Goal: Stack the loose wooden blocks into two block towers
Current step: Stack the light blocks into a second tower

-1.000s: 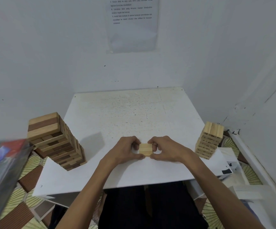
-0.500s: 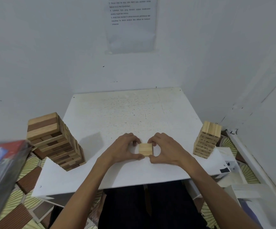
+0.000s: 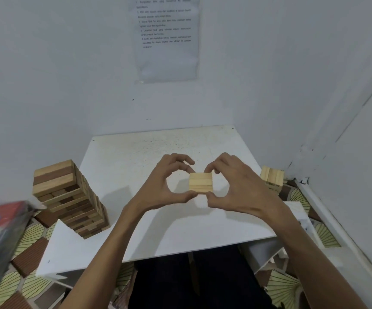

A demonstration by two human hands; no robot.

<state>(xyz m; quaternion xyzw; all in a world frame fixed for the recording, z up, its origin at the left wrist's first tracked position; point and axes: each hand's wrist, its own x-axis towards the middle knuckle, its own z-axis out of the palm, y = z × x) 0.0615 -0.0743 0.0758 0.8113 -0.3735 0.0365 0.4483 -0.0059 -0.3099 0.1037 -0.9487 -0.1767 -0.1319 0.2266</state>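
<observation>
A short layer of light wooden blocks lies side by side in the middle of the white table. My left hand curves round its left side, with the thumb at the front corner and a fingertip at the back corner. My right hand pinches the right side between thumb and forefinger. A tall tower of light and dark blocks stands at the table's left edge. A smaller light tower stands at the right edge, partly hidden behind my right hand.
White walls close in behind and to the right, with a printed sheet on the back wall. A dark box juts in at lower left. Patterned floor tiles and my dark-clothed legs show below the table.
Both hands have opened from a tight clasp to fingertip contact at the corners of the block layer. The layer stays where it was. My head has moved closer.
</observation>
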